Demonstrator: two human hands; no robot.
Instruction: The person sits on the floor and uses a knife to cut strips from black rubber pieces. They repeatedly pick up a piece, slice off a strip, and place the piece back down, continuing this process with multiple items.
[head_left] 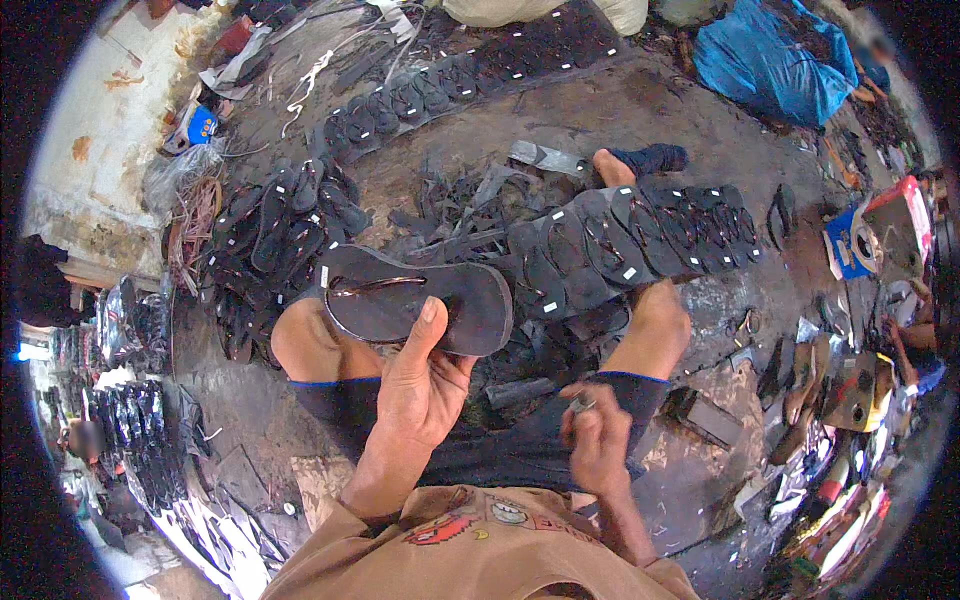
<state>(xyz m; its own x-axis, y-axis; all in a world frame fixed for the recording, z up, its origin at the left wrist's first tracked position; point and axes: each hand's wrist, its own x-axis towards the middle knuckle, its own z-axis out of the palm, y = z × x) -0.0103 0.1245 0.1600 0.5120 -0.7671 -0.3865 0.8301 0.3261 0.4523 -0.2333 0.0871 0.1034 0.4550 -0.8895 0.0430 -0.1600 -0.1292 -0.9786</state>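
My left hand [415, 395] grips a black flip-flop [465, 300] by its heel end, thumb on the footbed and fingers underneath. The sandal is held up over my lap, its glossy dark strap facing me and a small white tag at the toe. Near my right thigh, my right hand [600, 440] is curled closed. A small greyish thing shows at its fingers, too small to name. Just beyond my knees lie overlapping rows of black flip-flops [590, 245] with white tags.
A heap of flip-flops [285, 220] lies at the left, beside dark scraps [460, 205]. Another long row of sandals [440, 88] stretches across the far floor. A blue plastic sheet [770, 60] is at far right. A dark block [705, 418] lies by my right knee. Another person's arm [905, 355] shows at the right edge.
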